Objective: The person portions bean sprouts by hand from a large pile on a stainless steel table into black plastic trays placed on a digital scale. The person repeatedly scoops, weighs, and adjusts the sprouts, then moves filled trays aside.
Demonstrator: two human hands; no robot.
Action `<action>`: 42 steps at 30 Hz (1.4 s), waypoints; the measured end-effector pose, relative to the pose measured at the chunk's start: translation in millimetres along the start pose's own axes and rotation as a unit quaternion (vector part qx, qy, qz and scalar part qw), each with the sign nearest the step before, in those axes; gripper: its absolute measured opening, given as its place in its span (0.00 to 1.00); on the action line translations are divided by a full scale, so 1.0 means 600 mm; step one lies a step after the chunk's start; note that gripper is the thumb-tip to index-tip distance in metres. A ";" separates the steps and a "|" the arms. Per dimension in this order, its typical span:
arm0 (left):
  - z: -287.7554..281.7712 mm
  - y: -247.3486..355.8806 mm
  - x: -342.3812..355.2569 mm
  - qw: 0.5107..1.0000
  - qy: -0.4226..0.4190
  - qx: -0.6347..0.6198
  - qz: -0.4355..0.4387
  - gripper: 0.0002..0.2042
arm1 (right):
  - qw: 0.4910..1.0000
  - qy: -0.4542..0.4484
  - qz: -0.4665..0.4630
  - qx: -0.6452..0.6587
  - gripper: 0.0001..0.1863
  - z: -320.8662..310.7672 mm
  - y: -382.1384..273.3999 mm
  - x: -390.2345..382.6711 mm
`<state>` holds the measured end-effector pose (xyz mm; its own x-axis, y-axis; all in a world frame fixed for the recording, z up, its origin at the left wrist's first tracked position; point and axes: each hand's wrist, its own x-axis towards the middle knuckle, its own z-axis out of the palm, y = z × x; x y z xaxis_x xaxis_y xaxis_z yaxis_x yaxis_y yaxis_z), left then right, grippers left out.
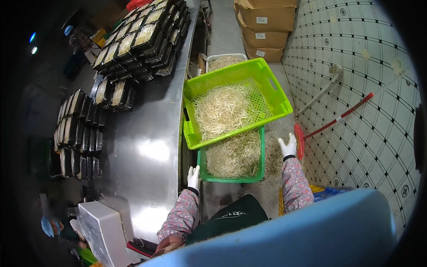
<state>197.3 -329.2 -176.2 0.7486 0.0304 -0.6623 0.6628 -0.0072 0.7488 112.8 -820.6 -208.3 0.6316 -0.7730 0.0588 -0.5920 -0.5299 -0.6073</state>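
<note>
My left hand [193, 176], in a white glove, rests on the near left corner of a dark green crate [231, 179] holding pale bean sprouts [233, 155]. My right hand [288, 146], also gloved, hovers with fingers spread beside that crate's right edge, holding nothing. A bright lime-green crate [275, 91] with more sprouts sits tilted on top of the lower one, against the steel table's edge. Both my sleeves are flowered pink.
A long steel table [147, 147] on the left carries several rows of black trays filled with sprouts [133, 40]. A white scale [104, 227] stands near me. Cardboard boxes [267, 26] are stacked behind. A red-handled broom [329, 124] leans on the tiled wall.
</note>
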 end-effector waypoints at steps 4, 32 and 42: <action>0.055 0.060 0.108 0.991 0.116 -0.014 0.058 0.45 | 0.993 0.032 -0.026 -0.110 0.49 0.006 -0.092 0.228; 0.046 -0.062 0.144 0.992 0.035 0.103 0.068 0.09 | 0.982 -0.058 -0.180 -0.004 0.24 -0.075 -0.115 0.006; 0.043 -0.050 0.115 0.994 -0.016 0.052 0.094 0.08 | 0.919 -0.282 -0.249 -0.121 0.14 0.259 -0.263 -0.041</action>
<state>229.4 -352.7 -244.9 0.8582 -0.0134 -0.5131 0.5085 -0.1126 0.8536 268.7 -663.7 -237.2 0.9728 -0.1459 -0.1802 -0.2100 -0.8836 -0.4186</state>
